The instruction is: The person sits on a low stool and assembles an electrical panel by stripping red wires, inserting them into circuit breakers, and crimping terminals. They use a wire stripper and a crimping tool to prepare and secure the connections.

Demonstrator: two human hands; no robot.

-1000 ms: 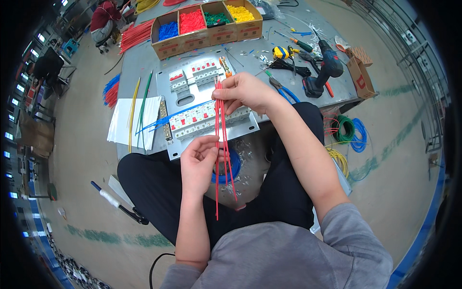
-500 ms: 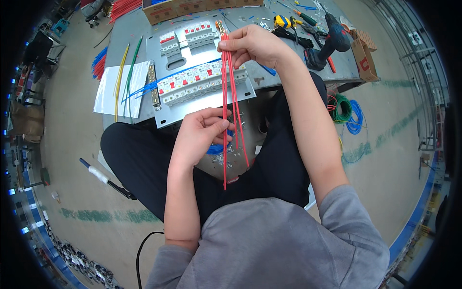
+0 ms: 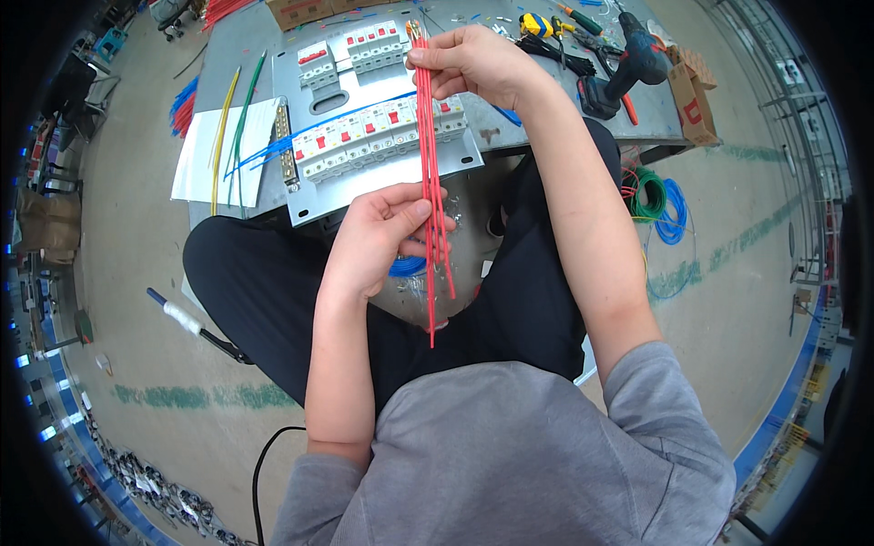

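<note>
A bundle of several red wires (image 3: 429, 155) hangs straight down in front of me. My right hand (image 3: 473, 64) pinches the bundle's top end, above the metal panel. Lower down, my left hand (image 3: 378, 232) closes thumb and fingers around the wires over my lap. The wires' loose ends reach below my left hand. Behind them lies a grey metal mounting plate (image 3: 382, 173) with rows of white circuit breakers (image 3: 364, 136) with red switches and thin blue wires (image 3: 264, 150).
A grey table (image 3: 510, 136) carries a cordless drill (image 3: 628, 68), hand tools (image 3: 555, 32) and a small cardboard box (image 3: 692, 91). White paper (image 3: 196, 164) with yellow and green wires (image 3: 232, 127) lies left. Green and blue wire coils (image 3: 655, 196) sit on the floor right; a marker-like tool (image 3: 182, 318) lies left.
The view has tilted down and closer. My right hand has raised the wire tops toward the panel's upper edge; my left hand keeps its grip lower on the bundle.
</note>
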